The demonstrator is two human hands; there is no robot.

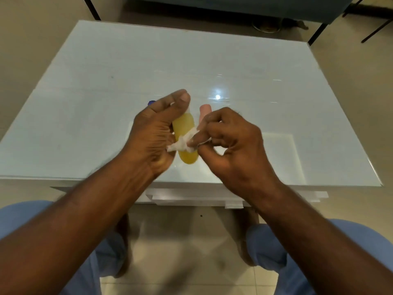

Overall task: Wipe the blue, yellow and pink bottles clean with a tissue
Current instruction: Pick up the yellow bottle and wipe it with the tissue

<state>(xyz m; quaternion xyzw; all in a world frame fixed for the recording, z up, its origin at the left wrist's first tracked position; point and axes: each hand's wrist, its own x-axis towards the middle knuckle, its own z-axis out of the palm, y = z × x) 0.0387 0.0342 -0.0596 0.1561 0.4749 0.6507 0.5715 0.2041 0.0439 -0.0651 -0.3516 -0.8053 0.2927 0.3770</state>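
Two hands are working above the near middle of the white table (85,67): left hand (153,133) gripping the translucent yellow bottle (185,133), right hand (229,141) pinching a crumpled white tissue (180,144) against it. Pink bottle (204,111) and blue bottle (151,102) are mostly hiding behind them.

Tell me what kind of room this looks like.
Probably an indoor home or office room: a glossy white glass-topped table on a beige tiled floor, with dark metal furniture legs behind it.
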